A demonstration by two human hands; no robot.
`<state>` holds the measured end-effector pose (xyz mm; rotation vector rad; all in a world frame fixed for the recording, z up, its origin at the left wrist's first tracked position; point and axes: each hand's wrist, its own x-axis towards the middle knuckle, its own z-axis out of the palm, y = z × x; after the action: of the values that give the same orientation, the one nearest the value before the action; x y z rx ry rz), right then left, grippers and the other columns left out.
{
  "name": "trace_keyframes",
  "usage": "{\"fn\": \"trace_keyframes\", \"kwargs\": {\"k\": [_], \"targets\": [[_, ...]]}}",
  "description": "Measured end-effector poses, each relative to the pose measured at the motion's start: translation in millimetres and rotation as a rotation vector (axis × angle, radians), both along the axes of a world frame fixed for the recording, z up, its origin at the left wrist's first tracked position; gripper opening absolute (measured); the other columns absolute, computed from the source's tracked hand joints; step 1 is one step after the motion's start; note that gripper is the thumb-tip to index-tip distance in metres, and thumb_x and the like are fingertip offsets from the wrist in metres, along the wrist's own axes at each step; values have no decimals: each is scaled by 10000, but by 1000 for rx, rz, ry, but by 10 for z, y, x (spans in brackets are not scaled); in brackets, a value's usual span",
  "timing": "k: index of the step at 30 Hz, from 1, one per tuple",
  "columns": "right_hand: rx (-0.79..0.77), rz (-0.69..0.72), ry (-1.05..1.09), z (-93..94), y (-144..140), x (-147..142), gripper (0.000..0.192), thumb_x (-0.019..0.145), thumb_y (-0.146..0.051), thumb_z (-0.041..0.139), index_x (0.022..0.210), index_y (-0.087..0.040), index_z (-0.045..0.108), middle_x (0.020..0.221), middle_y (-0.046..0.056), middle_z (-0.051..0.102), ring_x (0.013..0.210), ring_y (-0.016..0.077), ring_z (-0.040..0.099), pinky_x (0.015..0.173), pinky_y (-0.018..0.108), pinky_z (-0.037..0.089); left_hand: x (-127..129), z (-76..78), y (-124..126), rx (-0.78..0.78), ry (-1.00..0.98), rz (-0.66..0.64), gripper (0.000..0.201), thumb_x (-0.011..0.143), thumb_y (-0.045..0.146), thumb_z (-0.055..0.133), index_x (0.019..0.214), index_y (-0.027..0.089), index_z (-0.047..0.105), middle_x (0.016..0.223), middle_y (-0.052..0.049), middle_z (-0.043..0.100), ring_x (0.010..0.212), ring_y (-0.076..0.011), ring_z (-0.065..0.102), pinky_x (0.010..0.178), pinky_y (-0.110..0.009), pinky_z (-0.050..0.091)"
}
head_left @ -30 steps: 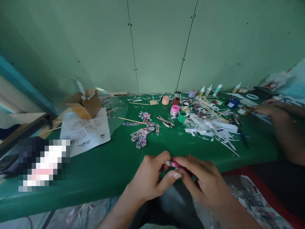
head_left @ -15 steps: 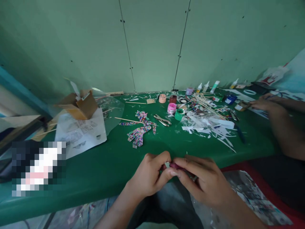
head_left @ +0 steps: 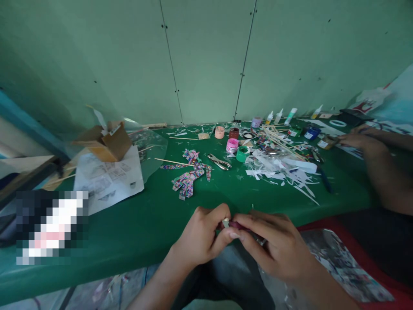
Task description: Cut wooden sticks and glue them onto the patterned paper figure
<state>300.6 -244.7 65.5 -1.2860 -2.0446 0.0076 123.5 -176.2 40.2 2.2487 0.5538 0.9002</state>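
Observation:
My left hand (head_left: 201, 239) and my right hand (head_left: 282, 245) meet just in front of the table edge. Between their fingertips is a small dark red thing (head_left: 236, 224), mostly covered by my right fingers. A small pale piece (head_left: 226, 223) shows at my left thumb and forefinger, which pinch it. The kind of both things cannot be made out. Beyond my hands, a figure of patterned, multicoloured paper (head_left: 188, 178) lies flat, with a thin wooden stick (head_left: 172, 162) across it. Metal pliers or a hole punch (head_left: 219, 162) rest to its right.
Paint jars, including a pink one (head_left: 232, 145) and a green one (head_left: 242, 154), stand before a heap of paper strips (head_left: 280, 168) and sticks. A cardboard box (head_left: 112, 144) sits on printed paper (head_left: 109, 181) at left. Another person's hand (head_left: 355, 140) is at far right.
The pale piece at my left fingertips is tilted slightly differently. Both hands keep their grip in nearly the same place, and the things on the table have not moved.

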Motion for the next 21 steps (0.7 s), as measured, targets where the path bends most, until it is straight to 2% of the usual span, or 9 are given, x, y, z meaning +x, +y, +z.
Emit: {"fn": "trace_keyframes", "kwargs": {"k": [6, 12, 15, 21], "targets": [[-105, 50, 55, 13, 2, 12, 197, 894, -271, 510, 987, -225, 678, 804, 15, 711, 687, 105, 656, 648, 191, 495, 1, 81, 3, 137, 49, 22, 349, 937, 472, 319, 767, 193, 442, 562, 40, 461, 465, -82, 389, 499, -223, 280], [-197, 78, 102, 19, -5, 36, 223, 903, -264, 493, 1024, -230, 676, 826, 21, 713, 712, 109, 662, 645, 185, 493, 19, 146, 17, 213, 94, 1, 416, 947, 493, 251, 729, 192, 439, 516, 45, 416, 437, -88, 362, 485, -239, 270], [-176, 65, 92, 1, -14, 45, 212, 900, -262, 500, 1004, -220, 679, 829, 30, 715, 714, 116, 667, 635, 185, 497, 20, 150, 18, 222, 123, 0, 409, 951, 479, 255, 731, 190, 443, 529, 39, 440, 455, -90, 378, 496, -240, 281], [-34, 3, 60, -39, -20, 51, 202, 895, -272, 513, 981, -223, 689, 811, 35, 721, 674, 131, 672, 634, 204, 524, 42, 123, 21, 178, 118, -23, 392, 954, 459, 266, 731, 191, 446, 544, 39, 437, 465, -88, 377, 500, -240, 280]]}}
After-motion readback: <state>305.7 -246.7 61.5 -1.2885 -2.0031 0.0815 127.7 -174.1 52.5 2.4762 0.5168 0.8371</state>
